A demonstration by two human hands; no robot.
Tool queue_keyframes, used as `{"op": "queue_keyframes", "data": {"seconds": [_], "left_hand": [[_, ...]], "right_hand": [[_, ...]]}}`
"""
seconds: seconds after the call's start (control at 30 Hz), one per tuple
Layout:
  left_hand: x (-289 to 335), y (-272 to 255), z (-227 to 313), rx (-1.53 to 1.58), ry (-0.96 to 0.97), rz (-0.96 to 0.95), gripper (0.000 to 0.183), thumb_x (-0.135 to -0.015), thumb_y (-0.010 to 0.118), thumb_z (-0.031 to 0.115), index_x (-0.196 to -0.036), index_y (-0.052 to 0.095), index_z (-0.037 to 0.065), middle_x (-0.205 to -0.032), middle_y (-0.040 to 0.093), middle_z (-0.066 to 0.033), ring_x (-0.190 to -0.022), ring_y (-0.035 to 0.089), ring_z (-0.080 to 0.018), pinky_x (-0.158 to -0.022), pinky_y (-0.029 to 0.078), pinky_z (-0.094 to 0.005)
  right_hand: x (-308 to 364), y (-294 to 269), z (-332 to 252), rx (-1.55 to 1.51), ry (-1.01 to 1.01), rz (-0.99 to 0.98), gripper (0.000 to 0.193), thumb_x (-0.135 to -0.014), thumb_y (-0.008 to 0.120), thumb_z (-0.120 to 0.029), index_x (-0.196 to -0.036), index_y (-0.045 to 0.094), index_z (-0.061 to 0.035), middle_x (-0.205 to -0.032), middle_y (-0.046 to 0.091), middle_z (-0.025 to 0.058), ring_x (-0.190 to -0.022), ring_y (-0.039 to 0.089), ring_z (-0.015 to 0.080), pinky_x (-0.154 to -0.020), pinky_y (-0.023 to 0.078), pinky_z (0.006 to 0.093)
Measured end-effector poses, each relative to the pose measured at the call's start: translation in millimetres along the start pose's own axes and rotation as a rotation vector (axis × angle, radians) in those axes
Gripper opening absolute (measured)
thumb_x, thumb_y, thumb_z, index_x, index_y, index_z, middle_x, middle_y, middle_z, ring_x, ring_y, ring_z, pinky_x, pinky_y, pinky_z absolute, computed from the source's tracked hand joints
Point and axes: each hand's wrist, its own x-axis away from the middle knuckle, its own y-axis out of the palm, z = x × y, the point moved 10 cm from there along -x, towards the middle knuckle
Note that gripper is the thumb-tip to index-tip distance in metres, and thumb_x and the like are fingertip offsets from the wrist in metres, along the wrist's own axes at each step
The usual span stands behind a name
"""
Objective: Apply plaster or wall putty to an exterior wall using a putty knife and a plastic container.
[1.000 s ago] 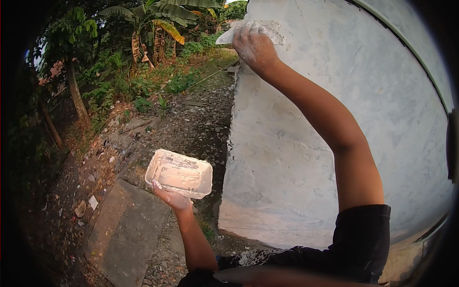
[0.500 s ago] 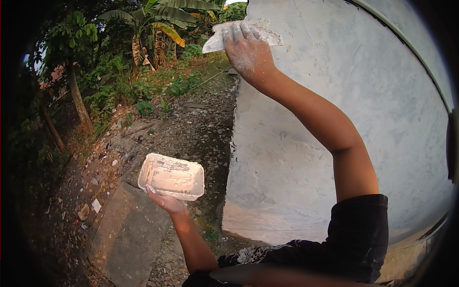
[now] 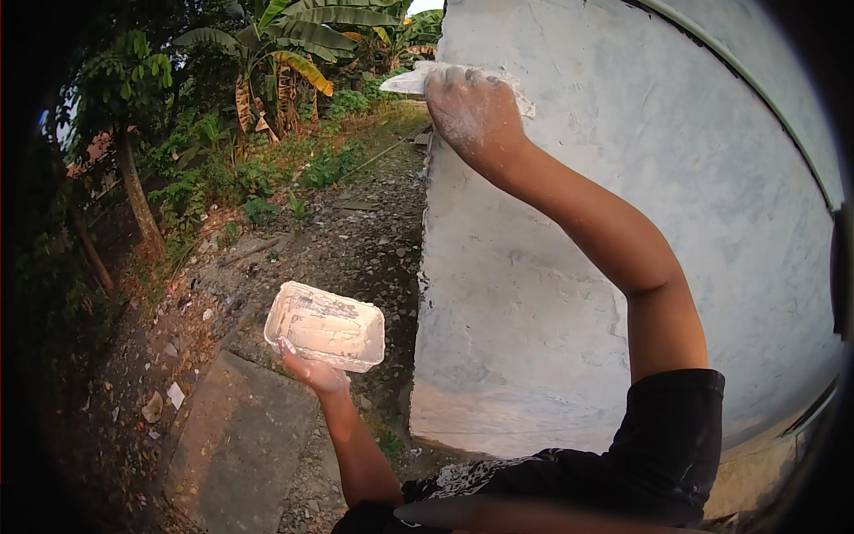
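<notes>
The right hand (image 3: 471, 111), dusted white, gripped a scraper (image 3: 418, 82) and pressed its blade flat against the top corner of the grey wall (image 3: 623, 116). The left hand (image 3: 311, 369) cupped a white tub (image 3: 326, 326) of filler from below, out to the left of the wall, above the gravel path (image 3: 356, 240) and a concrete slab (image 3: 236, 445).

Banana plants (image 3: 285, 44) and green shrubs (image 3: 231, 178) line a gravel path (image 3: 356, 240). A concrete slab (image 3: 236, 445) lies on littered ground beside a thin tree trunk (image 3: 138, 196).
</notes>
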Motion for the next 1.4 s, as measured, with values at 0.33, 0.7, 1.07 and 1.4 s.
{"op": "queue_keyframes", "data": {"seconds": [0.33, 0.7, 1.07, 1.4], "left_hand": [[-1, 8, -24, 0.040, -0.175, 0.042, 0.068, -0.099, 0.032, 0.053, -0.147, 0.034, 0.004, -0.148, 0.039, -0.0166, -0.133, 0.043, -0.0341, -0.110, 0.038, -0.0475], [-52, 80, 13, 0.193, -0.110, -0.023, 0.066, -0.099, 0.033, 0.053, -0.143, 0.039, 0.004, -0.144, 0.043, -0.0151, -0.130, 0.045, -0.0324, -0.109, 0.037, -0.0454], [-63, 98, 20, 0.187, -0.087, -0.047, 0.065, -0.099, 0.034, 0.052, -0.143, 0.038, 0.004, -0.144, 0.044, -0.0140, -0.130, 0.046, -0.0306, -0.108, 0.038, -0.0442], [-57, 97, 19, 0.141, -0.084, -0.070, 0.065, -0.100, 0.034, 0.051, -0.143, 0.038, 0.004, -0.144, 0.044, -0.0144, -0.130, 0.046, -0.0302, -0.108, 0.038, -0.0442]], "right_hand": [[29, 27, -61, 0.019, -0.195, -0.175, 0.018, -0.083, 0.060, -0.012, -0.098, 0.068, -0.0055, -0.093, 0.068, 0.0143, -0.080, 0.069, 0.0229, -0.062, 0.054, 0.0345], [-47, -1, -31, -0.159, -0.049, -0.066, 0.011, -0.082, 0.059, -0.013, -0.090, 0.064, -0.0065, -0.087, 0.066, 0.0129, -0.083, 0.069, 0.0257, -0.061, 0.056, 0.0410], [-28, 61, -89, -0.135, -0.258, -0.336, 0.010, -0.081, 0.062, -0.011, -0.080, 0.071, -0.0080, -0.080, 0.070, 0.0093, -0.071, 0.071, 0.0243, -0.058, 0.055, 0.0350], [-124, 9, 71, 0.190, -0.036, 0.067, 0.007, -0.080, 0.063, -0.011, -0.081, 0.070, -0.0093, -0.078, 0.071, 0.0095, -0.071, 0.072, 0.0234, -0.057, 0.055, 0.0372]]}}
